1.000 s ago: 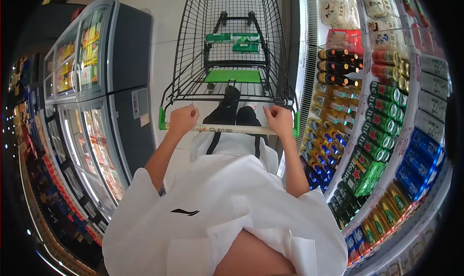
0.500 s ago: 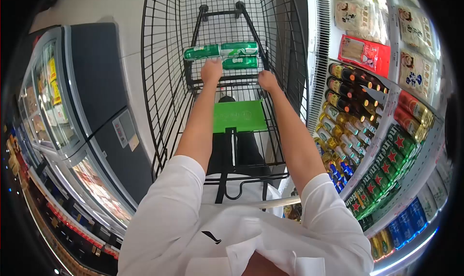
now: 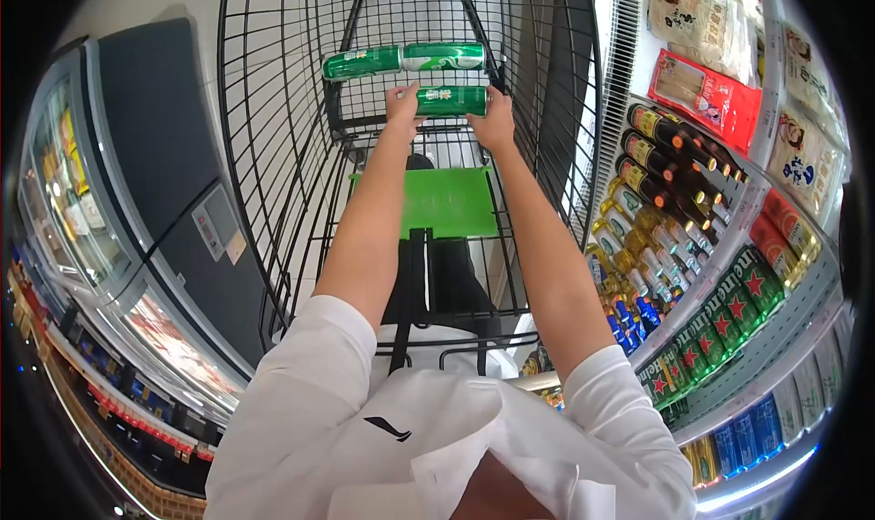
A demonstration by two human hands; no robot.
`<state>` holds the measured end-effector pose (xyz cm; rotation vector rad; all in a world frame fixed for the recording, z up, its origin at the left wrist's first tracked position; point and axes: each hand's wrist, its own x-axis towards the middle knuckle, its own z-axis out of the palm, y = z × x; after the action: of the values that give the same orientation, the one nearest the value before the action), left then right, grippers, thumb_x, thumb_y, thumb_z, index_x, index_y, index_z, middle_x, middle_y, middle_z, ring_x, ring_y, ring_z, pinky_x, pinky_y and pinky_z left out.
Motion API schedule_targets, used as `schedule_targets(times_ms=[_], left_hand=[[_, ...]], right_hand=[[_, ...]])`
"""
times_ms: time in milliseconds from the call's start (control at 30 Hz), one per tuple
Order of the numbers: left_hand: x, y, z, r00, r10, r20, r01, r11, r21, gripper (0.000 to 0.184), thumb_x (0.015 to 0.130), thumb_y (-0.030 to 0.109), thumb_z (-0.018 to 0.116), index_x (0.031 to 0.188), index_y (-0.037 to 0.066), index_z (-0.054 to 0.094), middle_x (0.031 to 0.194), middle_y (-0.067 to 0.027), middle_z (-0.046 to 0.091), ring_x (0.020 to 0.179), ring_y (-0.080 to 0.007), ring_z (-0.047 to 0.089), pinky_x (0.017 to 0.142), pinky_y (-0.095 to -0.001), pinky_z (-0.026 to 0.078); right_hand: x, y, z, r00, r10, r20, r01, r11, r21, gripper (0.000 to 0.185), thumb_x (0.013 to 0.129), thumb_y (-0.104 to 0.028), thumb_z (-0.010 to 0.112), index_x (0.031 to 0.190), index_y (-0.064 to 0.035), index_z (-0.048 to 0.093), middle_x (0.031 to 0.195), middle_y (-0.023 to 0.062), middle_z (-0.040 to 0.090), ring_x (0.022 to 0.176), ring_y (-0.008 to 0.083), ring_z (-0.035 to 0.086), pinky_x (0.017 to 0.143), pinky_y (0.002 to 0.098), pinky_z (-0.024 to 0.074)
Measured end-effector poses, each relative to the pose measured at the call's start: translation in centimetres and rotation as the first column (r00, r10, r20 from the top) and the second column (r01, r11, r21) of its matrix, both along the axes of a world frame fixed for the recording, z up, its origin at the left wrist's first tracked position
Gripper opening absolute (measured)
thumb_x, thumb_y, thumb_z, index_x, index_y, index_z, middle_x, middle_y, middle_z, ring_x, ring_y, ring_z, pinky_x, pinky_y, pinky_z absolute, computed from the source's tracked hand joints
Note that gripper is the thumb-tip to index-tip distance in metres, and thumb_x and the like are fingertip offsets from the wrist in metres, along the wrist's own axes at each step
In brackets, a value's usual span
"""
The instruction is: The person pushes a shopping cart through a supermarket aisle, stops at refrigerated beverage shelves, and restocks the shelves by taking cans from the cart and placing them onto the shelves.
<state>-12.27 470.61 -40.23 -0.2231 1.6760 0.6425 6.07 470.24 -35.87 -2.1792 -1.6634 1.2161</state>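
Note:
A green can (image 3: pixel 450 102) lies sideways between my two hands over the shopping cart (image 3: pixel 239 92). Its left end is gripped by my left hand (image 3: pixel 402 108), the thumb against the edge. My right hand (image 3: pixel 493 119) is closed around the opposite end. Just beyond are two more green cans, one at the left (image 3: pixel 362 62) and one at the right (image 3: pixel 444 57), lying end to end in the cart. Closer to my body, a green plastic panel (image 3: pixel 448 203) spans the cart's child-seat area beneath my forearms.
Shelves on the right hold brown bottles (image 3: pixel 658 146), green Heineken cans (image 3: pixel 720 329) and a red food packet (image 3: pixel 705 101). A dark-sided refrigerated case (image 3: pixel 164 128) stands along the left. The cart's black wire walls rise on both sides of my arms.
Both hands now hold the nearest can by its ends, and it has come away from the other two toward me. The cart's view has shifted slightly up and left.

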Motion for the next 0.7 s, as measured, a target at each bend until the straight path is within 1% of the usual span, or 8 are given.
schedule_targets(times_ms=[133, 233, 333, 467, 533, 600, 633, 700], left_hand=[[-1.4, -0.7, 7.3, 0.992, -0.041, 0.115, 0.028, 0.993, 0.116, 0.055, 0.086, 0.031, 0.074, 0.127, 0.015, 0.041, 0.12, -0.0111, 0.055, 0.106, -0.0267, 0.059, 0.093, -0.0494, 0.052], [-1.7, 0.4, 18.0, 0.973, -0.198, 0.121, 0.165, 0.957, 0.239, 0.053, 0.085, 0.033, 0.076, 0.124, 0.015, 0.044, 0.116, -0.0113, 0.057, 0.105, -0.0239, 0.061, 0.093, -0.0449, 0.052], [-1.5, 1.2, 27.3, 0.962, -0.252, 0.102, 0.186, 0.884, 0.428, 0.045, 0.086, 0.031, 0.076, 0.118, 0.015, 0.049, 0.116, -0.0082, 0.056, 0.102, -0.0195, 0.061, 0.088, -0.0414, 0.053], [0.1, 1.8, 34.9, 0.94, -0.338, -0.053, 0.301, 0.743, 0.597, 0.036, 0.084, 0.025, 0.078, 0.11, 0.014, 0.055, 0.101, -0.0022, 0.059, 0.088, -0.0155, 0.064, 0.07, -0.0277, 0.05], [2.2, 2.2, 39.6, 0.922, -0.34, -0.183, 0.37, 0.642, 0.671, 0.031, 0.084, 0.03, 0.077, 0.104, 0.012, 0.061, 0.098, -0.0031, 0.061, 0.082, -0.0135, 0.062, 0.07, -0.0257, 0.049], [4.6, 2.8, 44.8, 0.748, -0.39, -0.536, 0.661, 0.51, 0.551, 0.035, 0.084, 0.038, 0.075, 0.1, 0.009, 0.065, 0.091, -0.0043, 0.064, 0.081, -0.0121, 0.063, 0.07, -0.0241, 0.049], [6.0, 2.8, 46.6, 0.658, -0.368, -0.657, 0.747, 0.427, 0.509, 0.043, 0.085, 0.048, 0.071, 0.096, 0.007, 0.068, 0.084, -0.0059, 0.067, 0.078, -0.0116, 0.064, 0.069, -0.0245, 0.049], [8.7, 3.3, 52.2, 0.628, -0.443, -0.639, 0.778, 0.353, 0.52, 0.044, 0.086, 0.05, 0.069, 0.096, 0.007, 0.069, 0.085, -0.0052, 0.068, 0.078, -0.012, 0.064, 0.069, -0.0255, 0.049]], right_hand=[[-0.9, -0.2, 11.4, 0.998, 0.057, 0.038, -0.059, 0.997, 0.043, 0.069, 0.071, -0.005, 0.078, 0.133, -0.0004, 0.048, 0.112, 0.0185, 0.053, 0.101, 0.0383, 0.059, 0.085, 0.0451, 0.0487], [-1.2, -1.1, 19.7, 0.997, 0.045, 0.061, -0.058, 0.97, 0.237, 0.068, 0.07, -0.004, 0.08, 0.13, -0.004, 0.049, 0.108, 0.0168, 0.053, 0.099, 0.0385, 0.059, 0.081, 0.046, 0.0492], [-0.3, -1.3, 28.6, 1.0, 0.009, 0.011, -0.011, 0.971, 0.237, 0.068, 0.07, -0.005, 0.081, 0.129, -0.0044, 0.049, 0.108, 0.0166, 0.052, 0.098, 0.0382, 0.059, 0.081, 0.045, 0.0497], [1.6, -2.1, 35.4, 0.996, 0.039, 0.085, -0.072, 0.906, 0.417, 0.07, 0.067, -0.008, 0.084, 0.128, -0.0058, 0.051, 0.108, 0.0169, 0.05, 0.098, 0.0363, 0.056, 0.082, 0.0429, 0.0482], [3.5, -2.5, 39.0, 0.97, 0.066, 0.234, -0.193, 0.794, 0.576, 0.069, 0.064, -0.011, 0.086, 0.125, -0.0051, 0.054, 0.112, 0.0183, 0.049, 0.1, 0.0353, 0.055, 0.085, 0.0411, 0.0475], [6.0, -2.4, 41.5, 0.944, 0.066, 0.322, -0.276, 0.692, 0.667, 0.07, 0.062, -0.015, 0.088, 0.123, -0.0046, 0.055, 0.116, 0.0178, 0.052, 0.1, 0.0342, 0.058, 0.084, 0.0399, 0.0493], [7.5, -2.4, 42.3, 0.979, 0.128, 0.159, -0.202, 0.721, 0.663, 0.069, 0.062, -0.017, 0.088, 0.122, -0.0054, 0.056, 0.112, 0.0174, 0.055, 0.098, 0.0333, 0.06, 0.083, 0.0392, 0.0503], [11.0, -2.9, 44.9, 0.972, 0.195, -0.132, -0.071, 0.776, 0.627, 0.068, 0.061, -0.023, 0.09, 0.118, -0.0027, 0.06, 0.102, 0.0133, 0.065, 0.089, 0.0307, 0.066, 0.081, 0.0369, 0.0534]])
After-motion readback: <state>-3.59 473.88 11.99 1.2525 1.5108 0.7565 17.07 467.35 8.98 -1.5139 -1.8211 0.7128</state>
